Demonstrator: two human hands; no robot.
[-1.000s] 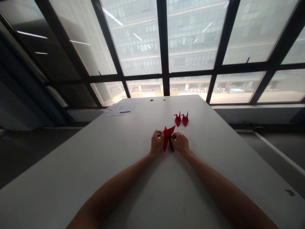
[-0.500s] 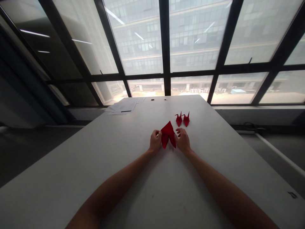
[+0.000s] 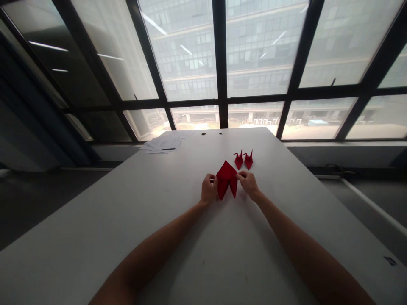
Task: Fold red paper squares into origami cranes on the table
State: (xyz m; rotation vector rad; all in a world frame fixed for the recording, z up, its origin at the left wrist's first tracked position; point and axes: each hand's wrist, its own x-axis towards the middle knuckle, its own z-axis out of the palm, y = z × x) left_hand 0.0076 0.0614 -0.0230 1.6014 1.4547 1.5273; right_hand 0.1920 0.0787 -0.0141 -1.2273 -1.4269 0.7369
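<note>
Between my two hands is a partly folded piece of red origami paper, with a pointed top and two narrow flaps hanging toward me. My left hand pinches its left edge, fingers curled. At the right corner, the thumb and fingertips of my right hand grip the paper. Just beyond it, two finished red paper cranes stand side by side, their thin necks and tails pointing up.
The white table stretches away to tall dark-framed windows. Several loose paper sheets lie at the far left, with a dark pen on top. A small dark mark is near the right edge.
My right hand has shifted from beside the lower flap to the paper's right corner and now pinches it. The red paper's top has spread wider. The cranes stay put.
</note>
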